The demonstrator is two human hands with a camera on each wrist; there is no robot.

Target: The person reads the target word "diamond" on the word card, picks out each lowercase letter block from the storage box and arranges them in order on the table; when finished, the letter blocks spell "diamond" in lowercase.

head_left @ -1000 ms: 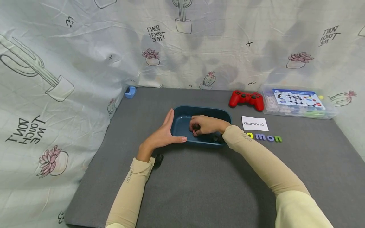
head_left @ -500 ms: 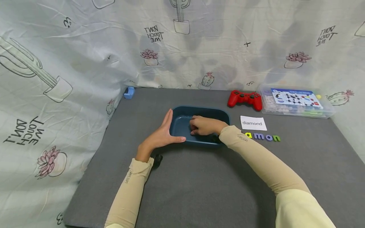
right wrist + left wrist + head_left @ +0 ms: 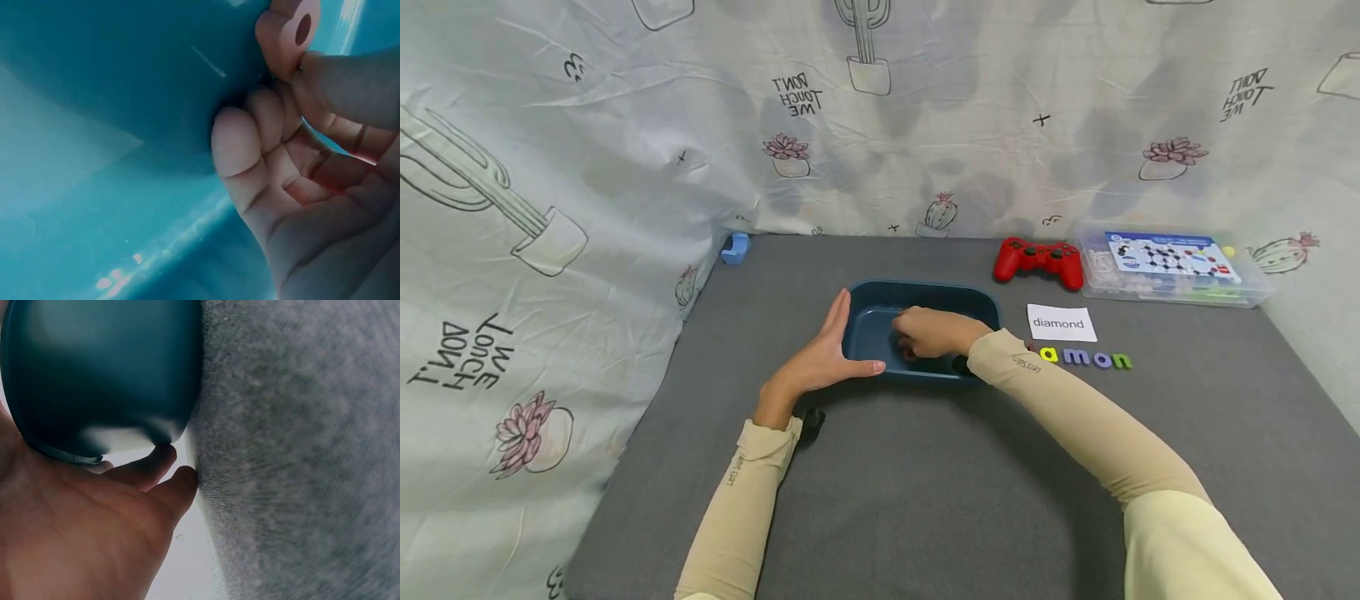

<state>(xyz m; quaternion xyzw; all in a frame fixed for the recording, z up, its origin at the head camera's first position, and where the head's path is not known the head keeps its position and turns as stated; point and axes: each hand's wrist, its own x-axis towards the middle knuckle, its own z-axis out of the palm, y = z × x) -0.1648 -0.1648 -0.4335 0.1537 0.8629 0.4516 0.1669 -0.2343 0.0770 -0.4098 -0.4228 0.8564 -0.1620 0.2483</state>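
The teal bin [image 3: 925, 293] stands on the grey table. My left hand [image 3: 820, 354] cups its left end, fingers straight along the outer wall and thumb stretched along the near side. In the left wrist view, fingertips [image 3: 165, 453] touch the bin's outside. Down inside the bin, my right hand [image 3: 932, 332] pinches a pinkish-red letter piece [image 3: 290, 34] with a round hole between thumb and forefinger; the other fingers are curled. The hand covers part of the piece, so which letter it is cannot be told.
A white card [image 3: 1062, 323] reading "diamond" lies right of the bin. Below it runs a row of coloured letters [image 3: 1077, 357], its left end hidden by the right sleeve. Behind are a red game controller [image 3: 1039, 262], a clear plastic case [image 3: 1172, 267] and a small blue object [image 3: 736, 248].
My right hand has turned within the bin, and its fingers have closed up over the gap seen earlier. The left hand keeps its place at the bin. The head view has shifted slightly.
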